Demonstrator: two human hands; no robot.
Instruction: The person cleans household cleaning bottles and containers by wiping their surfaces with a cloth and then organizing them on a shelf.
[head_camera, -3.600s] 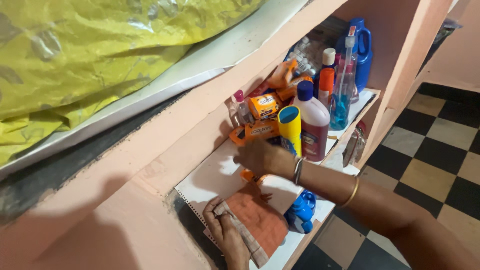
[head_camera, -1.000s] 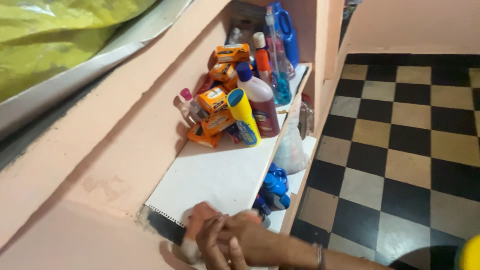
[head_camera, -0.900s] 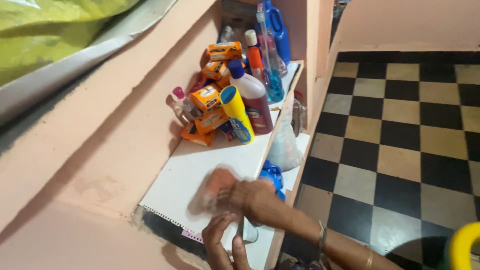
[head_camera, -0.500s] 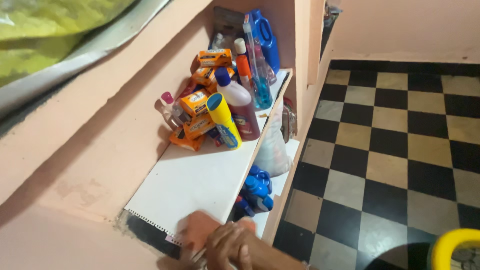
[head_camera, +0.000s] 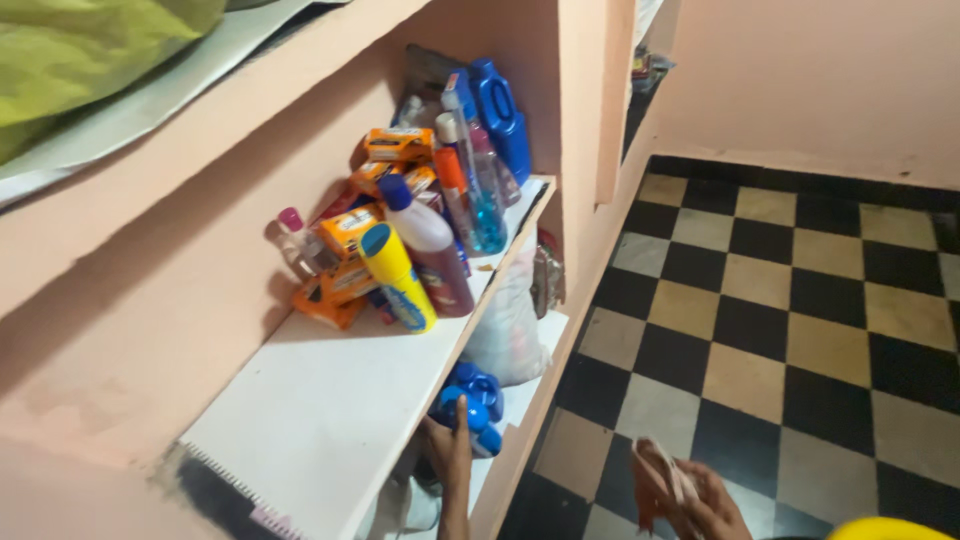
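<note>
Head view. Right hand (head_camera: 705, 500) is low at the frame's bottom edge, over the checked floor (head_camera: 800, 300). Its grip is pressed together on a crumpled pinkish cloth (head_camera: 658, 468); motion blur hides the finger detail. The cloth is in the air, well clear of the shelf (head_camera: 330, 410).

Left hand (head_camera: 452, 452) reaches up under the shelf's front edge toward the blue caps (head_camera: 472, 395) on the lower shelf (head_camera: 515, 408). Fingers look spread and empty. Fingertips are at the caps, but I cannot tell whether they touch.

Change over the last second: both hands were bunched with the cloth at the near corner of the shelf. Now they are apart, the cloth has come off the board with the right hand, and the left has dropped to the level below. Judgement: contact with the top board has ended, and attention has moved to the lower shelf.

Surroundings:
- The shelf's near half is bare white.
- Crowded at its far end are a yellow bottle (head_camera: 397, 265), a maroon bottle (head_camera: 435, 250), orange boxes (head_camera: 345, 230) and a blue jug (head_camera: 500, 110).
- A white bag (head_camera: 505, 325) sits below, beside the caps.
- A yellow-green sack (head_camera: 90, 50) lies on the ledge above.
- A yellow rim (head_camera: 890, 528) shows at the bottom right; its kind is unclear.
</note>
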